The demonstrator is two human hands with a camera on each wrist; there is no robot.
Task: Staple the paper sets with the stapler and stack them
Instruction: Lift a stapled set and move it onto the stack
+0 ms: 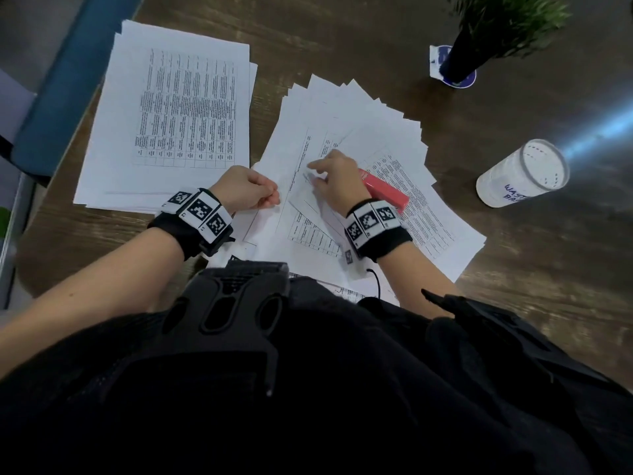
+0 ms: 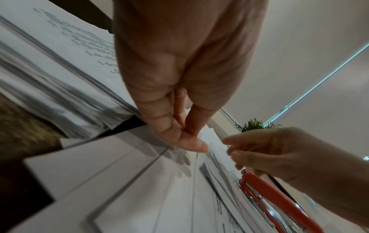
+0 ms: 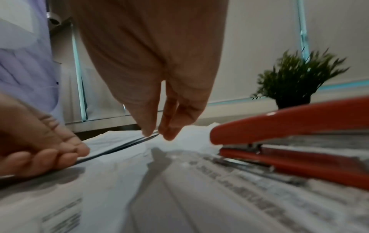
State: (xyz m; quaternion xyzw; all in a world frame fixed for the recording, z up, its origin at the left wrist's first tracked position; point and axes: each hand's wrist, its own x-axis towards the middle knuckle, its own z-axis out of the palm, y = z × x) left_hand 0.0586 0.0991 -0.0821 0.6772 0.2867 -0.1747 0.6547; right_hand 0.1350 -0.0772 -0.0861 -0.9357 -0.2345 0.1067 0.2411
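Paper sets (image 1: 346,132) lie fanned across the wooden table (image 1: 513,269) — the right hand (image 1: 334,181) pinches the corner of a top sheet (image 3: 119,145) between thumb and fingertips, lifting it slightly. The left hand (image 1: 245,190), fingers curled, grips the same sheet's near edge. The red stapler (image 1: 383,190) rests on the fan just beside the right hand, untouched. A neater stack (image 1: 171,114) sits left.

Stapler (image 1: 383,191) on fanned sheets (image 1: 359,108), stack (image 1: 171,114) to left.
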